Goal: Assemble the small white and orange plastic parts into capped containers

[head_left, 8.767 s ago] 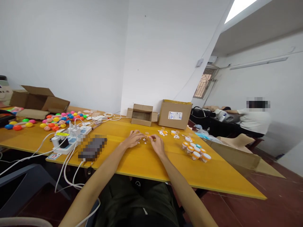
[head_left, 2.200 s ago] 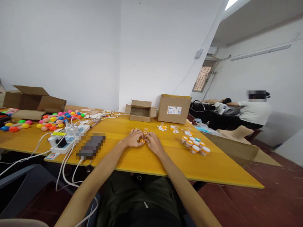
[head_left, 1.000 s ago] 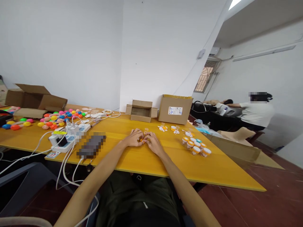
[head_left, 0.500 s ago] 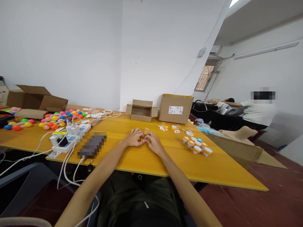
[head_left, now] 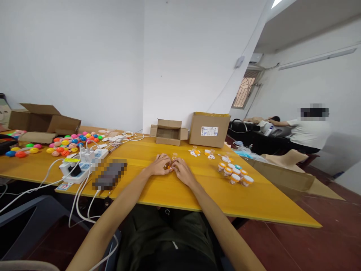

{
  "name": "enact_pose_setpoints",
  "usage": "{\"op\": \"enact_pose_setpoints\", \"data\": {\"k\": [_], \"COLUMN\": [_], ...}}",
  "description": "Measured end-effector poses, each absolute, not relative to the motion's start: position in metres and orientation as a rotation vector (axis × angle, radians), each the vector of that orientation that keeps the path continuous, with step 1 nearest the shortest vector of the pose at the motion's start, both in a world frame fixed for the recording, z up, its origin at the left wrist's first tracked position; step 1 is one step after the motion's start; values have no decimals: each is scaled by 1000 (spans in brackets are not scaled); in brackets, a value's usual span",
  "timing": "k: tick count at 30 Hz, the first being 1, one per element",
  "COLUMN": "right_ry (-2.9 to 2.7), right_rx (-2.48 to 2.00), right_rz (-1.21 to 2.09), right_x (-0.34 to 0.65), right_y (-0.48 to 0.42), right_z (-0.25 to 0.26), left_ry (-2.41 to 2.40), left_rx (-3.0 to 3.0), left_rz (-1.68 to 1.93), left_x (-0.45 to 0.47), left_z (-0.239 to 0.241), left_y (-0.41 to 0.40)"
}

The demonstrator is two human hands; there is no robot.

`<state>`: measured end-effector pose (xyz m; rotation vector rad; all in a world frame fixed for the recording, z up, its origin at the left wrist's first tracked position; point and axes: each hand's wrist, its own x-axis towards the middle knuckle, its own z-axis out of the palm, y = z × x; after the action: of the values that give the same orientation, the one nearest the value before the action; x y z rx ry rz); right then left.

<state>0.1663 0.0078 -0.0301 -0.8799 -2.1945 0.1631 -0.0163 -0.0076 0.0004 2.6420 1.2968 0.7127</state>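
Close together over the middle of the yellow table (head_left: 158, 192), my left hand (head_left: 160, 165) and my right hand (head_left: 181, 168) are closed around a small orange and white piece (head_left: 169, 166). It looks like a jar lid, though fingers hide most of it. Just beyond my fingertips stands a small clear cup (head_left: 175, 154). To the right sits a group of small clear jars (head_left: 234, 178) with orange, white and teal lids. Loose orange and white lid parts (head_left: 194, 153) lie in small heaps farther back, with clear cups among them.
Cardboard boxes (head_left: 210, 130) stand along the wall, with a small open box (head_left: 168, 133) beside them. On the left are a power strip (head_left: 77, 173) with white cables, a dark phone-like device (head_left: 110, 175) and colourful balls (head_left: 75, 143). A person (head_left: 308, 130) sits at the far right.
Both hands stay in nearly the same place around the small orange and white piece. The view has shifted very slightly; nothing else has visibly moved.
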Motion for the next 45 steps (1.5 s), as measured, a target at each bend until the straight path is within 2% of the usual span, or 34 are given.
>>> {"op": "enact_pose_setpoints", "data": {"k": [45], "right_ry": [-2131], "right_rx": [-891], "right_rz": [113], "right_x": [168], "right_y": [4], "right_z": [-23], "left_ry": [1264], "left_rx": [2633], "left_rz": [718], "left_x": [-19], "left_z": [5], "left_y": [-7]}}
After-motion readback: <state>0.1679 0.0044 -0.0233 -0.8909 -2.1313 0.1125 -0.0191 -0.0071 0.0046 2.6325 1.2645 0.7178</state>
